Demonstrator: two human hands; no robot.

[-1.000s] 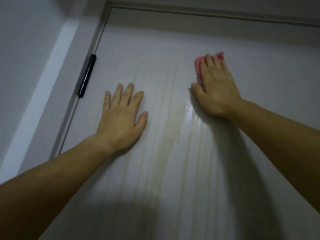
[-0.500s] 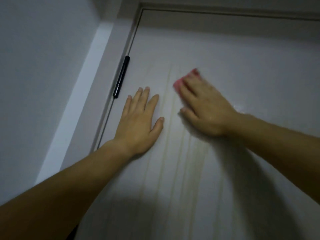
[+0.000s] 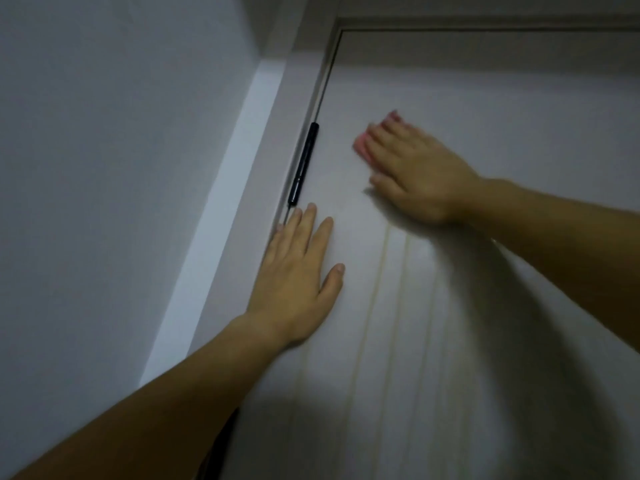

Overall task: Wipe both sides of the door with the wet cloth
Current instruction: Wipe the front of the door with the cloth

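The door [image 3: 519,140] lies free rightward; black hinge [image 3: 304,164] and frame [image 3: 298,98] bound the left.

The left hand [image 3: 294,271] is lying flat on the door [image 3: 485,306], the hinge [image 3: 304,164] sitting just beyond its fingertips at twelve o'clock. At two o'clock, the right hand [image 3: 419,171] is pressing the cloth [image 3: 362,145] against the door.
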